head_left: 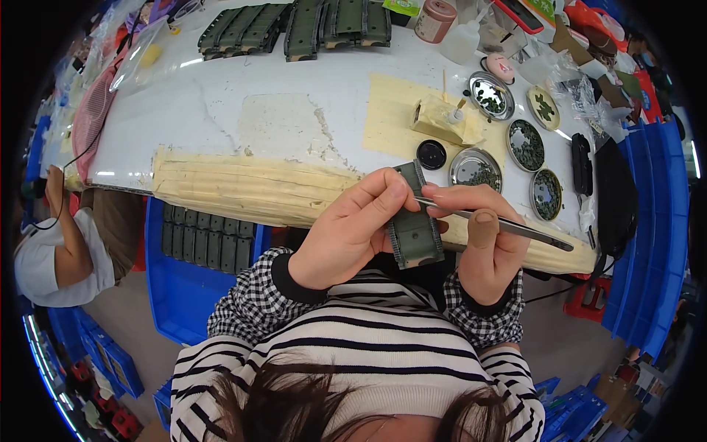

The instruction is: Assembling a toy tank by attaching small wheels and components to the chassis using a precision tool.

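My left hand (pixel 352 230) grips a dark green, oblong model part (pixel 414 225), held upright over the near edge of the white table (pixel 221 110). My right hand (pixel 482 247) holds metal tweezers (pixel 508 227); their tips touch the upper side of the green part, and their other end points right. Both hands are close together, just in front of my striped top and checked cuffs.
Several round metal dishes (pixel 526 145) with small dark bits stand at the right, beside a black lid (pixel 431 154) and a taped block (pixel 440 120). Green parts (pixel 294 29) lie at the back. A blue crate (pixel 193 254) of dark parts sits lower left, near another person (pixel 66 243).
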{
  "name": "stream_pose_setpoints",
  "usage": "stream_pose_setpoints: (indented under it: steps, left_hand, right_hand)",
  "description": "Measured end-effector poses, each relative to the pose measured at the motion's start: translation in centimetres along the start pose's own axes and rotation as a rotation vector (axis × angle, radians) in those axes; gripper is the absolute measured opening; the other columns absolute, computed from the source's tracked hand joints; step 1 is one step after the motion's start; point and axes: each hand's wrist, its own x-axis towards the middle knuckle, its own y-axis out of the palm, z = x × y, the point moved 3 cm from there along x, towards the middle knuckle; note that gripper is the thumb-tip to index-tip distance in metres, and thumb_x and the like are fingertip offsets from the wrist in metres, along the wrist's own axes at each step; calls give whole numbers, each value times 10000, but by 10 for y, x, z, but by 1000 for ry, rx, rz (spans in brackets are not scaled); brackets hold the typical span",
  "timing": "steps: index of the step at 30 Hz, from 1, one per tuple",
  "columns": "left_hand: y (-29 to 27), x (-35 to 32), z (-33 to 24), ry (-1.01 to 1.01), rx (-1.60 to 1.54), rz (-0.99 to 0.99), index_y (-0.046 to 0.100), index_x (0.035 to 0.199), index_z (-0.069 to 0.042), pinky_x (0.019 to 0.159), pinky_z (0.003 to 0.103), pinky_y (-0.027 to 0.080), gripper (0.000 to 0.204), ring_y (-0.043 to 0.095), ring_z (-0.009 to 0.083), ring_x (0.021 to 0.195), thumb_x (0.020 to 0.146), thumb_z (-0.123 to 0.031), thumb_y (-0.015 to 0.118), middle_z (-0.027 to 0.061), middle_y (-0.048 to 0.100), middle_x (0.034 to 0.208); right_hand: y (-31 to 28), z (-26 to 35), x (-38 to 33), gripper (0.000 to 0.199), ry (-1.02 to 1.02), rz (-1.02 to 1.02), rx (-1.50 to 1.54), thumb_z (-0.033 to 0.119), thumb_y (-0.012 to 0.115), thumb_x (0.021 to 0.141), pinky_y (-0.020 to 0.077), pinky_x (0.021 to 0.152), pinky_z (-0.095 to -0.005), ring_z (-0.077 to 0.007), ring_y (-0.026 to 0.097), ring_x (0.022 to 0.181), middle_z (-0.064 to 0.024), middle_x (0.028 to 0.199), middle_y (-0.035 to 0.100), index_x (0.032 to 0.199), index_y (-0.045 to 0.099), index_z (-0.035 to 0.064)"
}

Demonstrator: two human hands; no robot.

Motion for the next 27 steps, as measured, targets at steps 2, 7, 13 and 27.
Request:
stream_pose_setpoints:
  steps: [2,7,13,27]
  left_hand:
    - [1,0,1,57,88,-43,495,993,-64,887,333,521,248,581,174,1092,1046,-285,398,123,532,1265]
    - [-5,1,3,170,212,-72,518,995,-66,966,349,470,208,531,179,1174,1040,-244,421,177,443,1400]
    - [-6,0,2,208,281,-78,532,995,-63,977,345,461,199,526,173,1173,1038,-229,429,190,432,1402]
    - [-9,2,3,291,374,-72,555,985,-59,944,325,467,197,494,179,1229,1032,-220,451,197,417,1425]
  right_hand:
    - [1,-1,0,266,-12,2,-9,140,474,1011,523,754,-252,-151,659,852,-120,1004,677,1038,652,-56]
    - [1,1,1,249,-9,10,-22,120,479,1005,518,760,-252,-153,664,855,-120,991,679,1038,654,-54]
    - [2,2,2,252,2,16,-56,125,485,1007,514,754,-245,-138,661,829,-100,932,678,1037,660,-54]
    - [3,-1,2,272,42,1,0,135,471,1016,507,749,-243,-134,647,819,-104,891,674,1029,662,-58]
